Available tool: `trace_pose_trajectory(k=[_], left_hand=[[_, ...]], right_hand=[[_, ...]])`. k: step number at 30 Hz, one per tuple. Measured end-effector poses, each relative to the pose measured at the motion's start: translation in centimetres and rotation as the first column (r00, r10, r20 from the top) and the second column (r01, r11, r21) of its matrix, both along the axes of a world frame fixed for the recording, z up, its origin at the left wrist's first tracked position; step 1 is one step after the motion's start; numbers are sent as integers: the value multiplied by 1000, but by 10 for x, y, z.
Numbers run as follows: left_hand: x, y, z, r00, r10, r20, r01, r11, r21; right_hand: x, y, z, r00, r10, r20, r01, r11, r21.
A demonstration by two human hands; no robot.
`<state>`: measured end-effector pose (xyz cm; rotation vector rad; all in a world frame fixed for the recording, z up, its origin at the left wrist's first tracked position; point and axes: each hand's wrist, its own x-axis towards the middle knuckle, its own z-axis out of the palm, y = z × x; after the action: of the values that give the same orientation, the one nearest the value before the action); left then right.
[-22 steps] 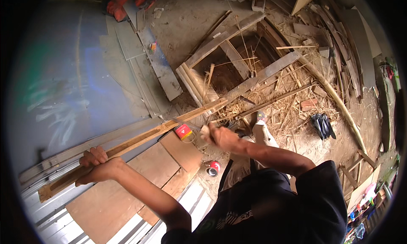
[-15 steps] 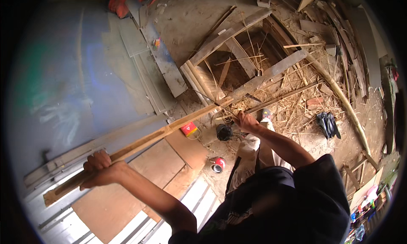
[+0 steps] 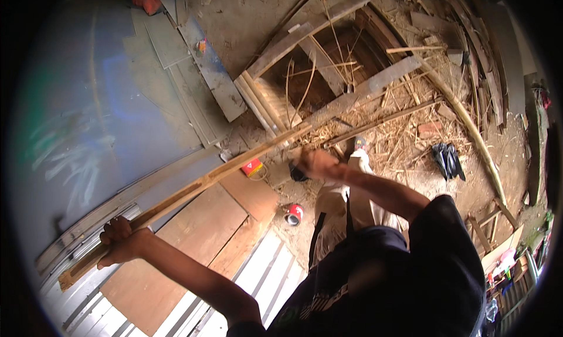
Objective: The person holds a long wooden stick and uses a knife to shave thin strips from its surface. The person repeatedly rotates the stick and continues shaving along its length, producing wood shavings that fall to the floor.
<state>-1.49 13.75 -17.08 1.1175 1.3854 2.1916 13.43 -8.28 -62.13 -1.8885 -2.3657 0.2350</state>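
A long wooden strip (image 3: 217,176) runs slantwise from lower left to the wooden frame (image 3: 381,91), its far end against the frame's near corner. My left hand (image 3: 122,243) is wrapped round it close to its near end. A long recess is cut in its upper face. Beyond the strip's middle, my right hand (image 3: 316,164) is smeared by motion, below the strip's far end. Whether it holds anything does not show. A black object (image 3: 298,172) is partly hidden behind that hand. Several thin straw stalks stick up from the frame.
Wood shavings (image 3: 404,129) litter the ground round the frame. A red can (image 3: 294,214) stands near my legs, with a red and yellow packet (image 3: 252,167) beyond it. Brown boards (image 3: 176,237) lie under the strip. A black plastic bag (image 3: 448,161) and a long pole (image 3: 469,126) are at the right.
My right hand has drawn back from beside the strip's far end toward me and blurs with motion. My left hand keeps its grip on the strip. The whole view has shifted a little.
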Motion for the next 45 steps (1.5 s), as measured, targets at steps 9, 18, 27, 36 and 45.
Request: trace_pose_trajectory(k=[9,18,27,36,45], left_hand=[[-2,-1,3,997,66,-43,-67,997,-24],[-8,-15,5,996,84,-29,-86,995,-58],[-33,-17,4,997,-42,-71,38,998,-50],[-2,-9,2,997,68,-44,-67,998,10],[17,-8,2,999,-45,12,46,997,-62]], right_hand=[[25,-6,-43,985,-165,56,151,968,203],[35,-11,-54,923,-349,-162,165,741,-651],[8,-47,-108,665,-649,-369,177,617,-767],[9,-69,-118,394,-867,-305,402,461,-791],[77,-84,-74,519,-704,-485,407,703,-584]])
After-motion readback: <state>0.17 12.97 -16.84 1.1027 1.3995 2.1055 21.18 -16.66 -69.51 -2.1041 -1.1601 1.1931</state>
